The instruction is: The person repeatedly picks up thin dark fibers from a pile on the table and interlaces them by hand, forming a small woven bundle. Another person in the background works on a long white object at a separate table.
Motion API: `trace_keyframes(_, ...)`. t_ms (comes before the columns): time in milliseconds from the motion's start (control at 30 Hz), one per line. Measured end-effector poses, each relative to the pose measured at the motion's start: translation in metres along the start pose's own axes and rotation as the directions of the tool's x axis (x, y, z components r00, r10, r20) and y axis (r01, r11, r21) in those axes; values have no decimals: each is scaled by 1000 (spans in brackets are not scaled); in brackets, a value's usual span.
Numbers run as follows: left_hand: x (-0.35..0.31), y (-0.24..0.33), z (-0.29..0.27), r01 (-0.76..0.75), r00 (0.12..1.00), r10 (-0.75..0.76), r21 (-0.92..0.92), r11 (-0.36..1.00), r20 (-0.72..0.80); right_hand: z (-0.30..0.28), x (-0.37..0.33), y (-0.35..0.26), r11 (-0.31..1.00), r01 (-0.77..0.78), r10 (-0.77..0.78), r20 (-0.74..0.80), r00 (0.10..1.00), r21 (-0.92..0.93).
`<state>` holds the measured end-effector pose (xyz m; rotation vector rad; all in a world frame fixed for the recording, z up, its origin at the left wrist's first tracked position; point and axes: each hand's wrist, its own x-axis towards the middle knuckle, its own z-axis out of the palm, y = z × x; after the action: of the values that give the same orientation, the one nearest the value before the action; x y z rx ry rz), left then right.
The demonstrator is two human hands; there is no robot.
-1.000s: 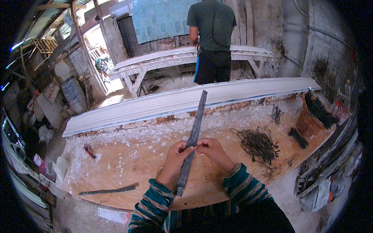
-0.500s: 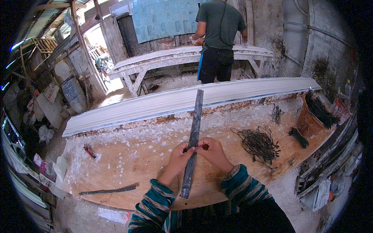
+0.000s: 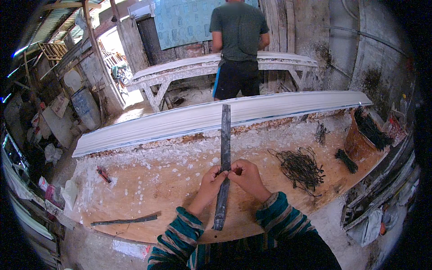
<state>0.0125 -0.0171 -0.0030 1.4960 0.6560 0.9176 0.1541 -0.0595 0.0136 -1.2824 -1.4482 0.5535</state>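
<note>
A long, flat, dark grey strip [image 3: 226,135] stands lengthwise in front of me over the wooden table [image 3: 175,180], its far end reaching over the white moulding [image 3: 180,121]. My left hand [image 3: 210,182] pinches its left edge a little below the middle. On the opposite edge, my right hand [image 3: 244,176] pinches too, thumb and fingertips close to those of the left. Anything small between the fingertips is too hidden to make out. Two thin dark strips [image 3: 126,220] lie at the table's near left.
To the right are a tangle of black cord [image 3: 299,168], a small dark bundle [image 3: 346,160] and a brown bucket [image 3: 360,144] holding black cords. A small red tool [image 3: 104,174] lies left. Beyond the moulding, a person [image 3: 238,40] stands at another white-topped bench [image 3: 180,69].
The strip's far end has swung slightly left, so it stands more upright. My hands keep their pinch in nearly the same place. The person at the back has shifted left.
</note>
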Motion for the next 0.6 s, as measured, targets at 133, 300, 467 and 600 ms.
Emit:
trace_keyframes(133,1,-6,2,-39,999,39,-5,999,1,1,-1,0,998,18,-19,-16,1000,-62)
trace_keyframes(300,0,-3,2,-78,997,78,18,997,-5,0,-1,-1,999,35,-35,-16,999,-30)
trace_keyframes(467,2,-5,3,-19,999,23,-147,989,25,1,0,0,1000,-9,9,-51,999,-17)
trace_keyframes(600,-3,8,3,160,987,-160,-263,951,23,2,1,4,1000,-13,13,-35,999,-17)
